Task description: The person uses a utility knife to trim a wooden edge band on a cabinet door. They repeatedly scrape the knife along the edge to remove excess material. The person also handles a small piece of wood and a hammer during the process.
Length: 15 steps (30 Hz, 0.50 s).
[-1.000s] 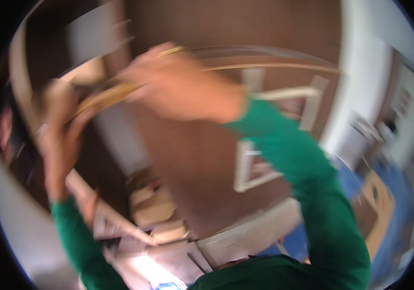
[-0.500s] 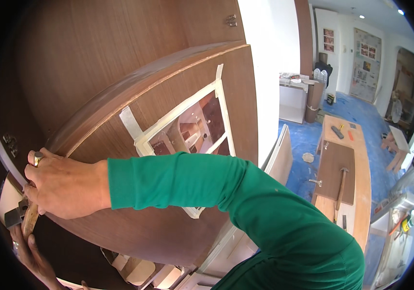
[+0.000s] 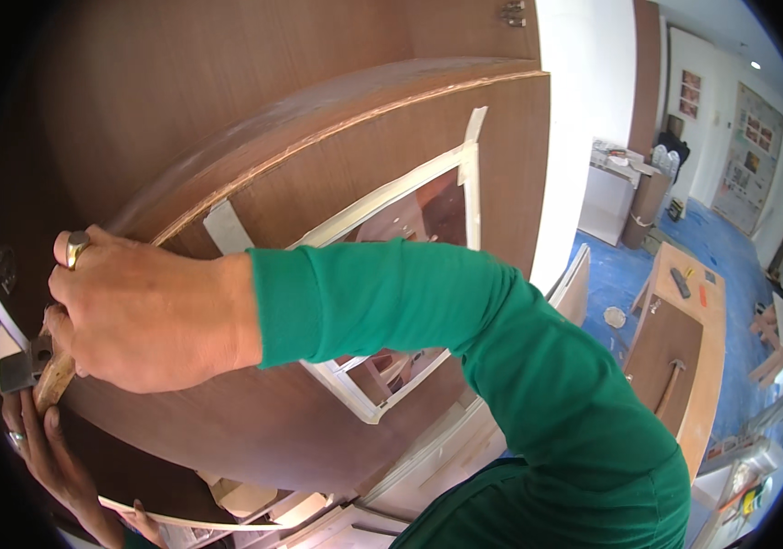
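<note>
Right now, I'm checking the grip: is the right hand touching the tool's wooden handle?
Touching. The head view shows the right hand closed around it, the wooden handle running directly out of the fist.

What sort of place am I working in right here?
Probably a joinery workshop or a room being fitted out: a wooden-handled hammer lies on a flat brown panel on a pale wooden bench, and cream tape frames part of a brown wooden cabinet.
</note>
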### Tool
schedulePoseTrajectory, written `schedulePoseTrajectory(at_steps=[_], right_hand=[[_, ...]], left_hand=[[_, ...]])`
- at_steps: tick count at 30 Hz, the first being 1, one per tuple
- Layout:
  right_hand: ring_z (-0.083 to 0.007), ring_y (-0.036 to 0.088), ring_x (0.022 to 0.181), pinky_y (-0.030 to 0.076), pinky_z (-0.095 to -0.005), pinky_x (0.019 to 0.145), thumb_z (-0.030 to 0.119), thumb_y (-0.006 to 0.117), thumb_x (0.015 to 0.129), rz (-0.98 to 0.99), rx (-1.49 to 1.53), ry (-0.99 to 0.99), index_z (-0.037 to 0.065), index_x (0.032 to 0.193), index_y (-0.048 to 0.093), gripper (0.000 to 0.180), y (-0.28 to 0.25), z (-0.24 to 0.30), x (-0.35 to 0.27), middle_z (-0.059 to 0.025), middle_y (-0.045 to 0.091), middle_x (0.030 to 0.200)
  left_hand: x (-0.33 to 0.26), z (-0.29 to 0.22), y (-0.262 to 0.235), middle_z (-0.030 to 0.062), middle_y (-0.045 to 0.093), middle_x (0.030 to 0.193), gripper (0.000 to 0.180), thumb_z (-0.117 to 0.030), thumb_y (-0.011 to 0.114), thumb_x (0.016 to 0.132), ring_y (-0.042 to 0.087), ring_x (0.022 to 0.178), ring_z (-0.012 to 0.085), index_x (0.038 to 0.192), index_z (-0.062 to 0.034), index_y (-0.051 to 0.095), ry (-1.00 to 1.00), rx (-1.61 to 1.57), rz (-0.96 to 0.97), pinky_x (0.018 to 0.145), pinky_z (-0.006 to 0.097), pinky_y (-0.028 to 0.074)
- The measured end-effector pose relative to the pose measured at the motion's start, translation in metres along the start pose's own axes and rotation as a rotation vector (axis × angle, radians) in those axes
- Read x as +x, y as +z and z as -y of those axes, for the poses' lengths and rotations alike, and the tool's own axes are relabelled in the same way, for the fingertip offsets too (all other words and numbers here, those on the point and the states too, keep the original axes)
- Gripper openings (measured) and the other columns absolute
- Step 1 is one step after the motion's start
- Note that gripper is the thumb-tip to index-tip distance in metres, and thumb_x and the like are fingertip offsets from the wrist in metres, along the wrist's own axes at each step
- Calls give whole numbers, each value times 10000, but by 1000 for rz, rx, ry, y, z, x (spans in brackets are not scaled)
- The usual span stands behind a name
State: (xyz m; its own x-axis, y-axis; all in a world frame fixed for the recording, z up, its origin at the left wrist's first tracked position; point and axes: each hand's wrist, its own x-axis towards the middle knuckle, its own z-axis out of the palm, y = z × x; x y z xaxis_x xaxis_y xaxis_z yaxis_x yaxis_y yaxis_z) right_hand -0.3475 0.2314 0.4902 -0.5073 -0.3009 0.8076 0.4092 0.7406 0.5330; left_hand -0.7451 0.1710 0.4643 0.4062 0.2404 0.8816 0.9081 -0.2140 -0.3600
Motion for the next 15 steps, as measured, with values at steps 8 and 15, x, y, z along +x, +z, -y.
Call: schedulePoseTrajectory(at_steps=[8,15], right_hand=[[-385,660,1122,593,-488,939,136,897,925,176,98,106,-2,1424,742,540,-53,-4,-5,-179,717,1311],[-376,662,1091,582,-484,943,138,854,965,173,120,19,-19,1368,742,447,-46,-5,-1,-185,714,1239]], left_hand=[[64,-110,-3,158,746,1264,460,-111,919,887,684,1160,373,1314,8,793,109,-294,-176,1007,453,567],[53,-109,-7,157,743,1271,453,-112,904,907,674,1191,380,1323,25,788,65,-301,-168,1052,469,553]])
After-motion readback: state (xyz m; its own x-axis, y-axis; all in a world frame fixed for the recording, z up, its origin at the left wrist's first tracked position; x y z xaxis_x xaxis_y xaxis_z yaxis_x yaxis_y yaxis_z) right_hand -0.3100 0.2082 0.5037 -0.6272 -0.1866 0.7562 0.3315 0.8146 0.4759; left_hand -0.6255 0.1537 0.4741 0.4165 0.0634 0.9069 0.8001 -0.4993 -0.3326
